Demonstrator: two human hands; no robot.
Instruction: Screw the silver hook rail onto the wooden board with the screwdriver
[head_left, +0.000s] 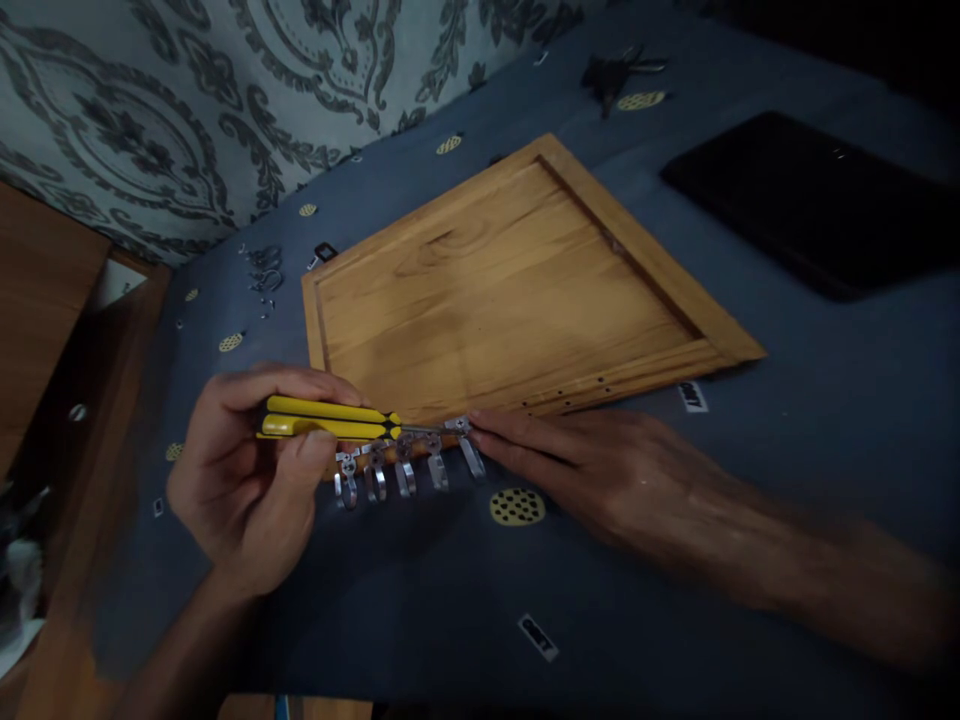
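My left hand [247, 480] is wrapped round the yellow and black handle of a screwdriver [326, 421]. Its thin shaft points right, its tip reaching the rightmost metal hook [472, 460] on the near edge of a framed wooden board [480, 290]. The fingertips of my right hand [600, 470] press that hook against the edge from the right; the thumb is hidden. Further left along the same edge, several similar metal hooks [406, 478] hang in a row. Small dark holes [560, 393] show in the edge to the right of my right fingertips.
The board lies on a dark blue patterned cloth [420, 620]. Loose metal hooks [266, 270] lie beyond its left corner. At the back right are a bunch of keys [611, 75] and a flat black device [810, 200]. Patterned wallpaper [187, 120] rises behind.
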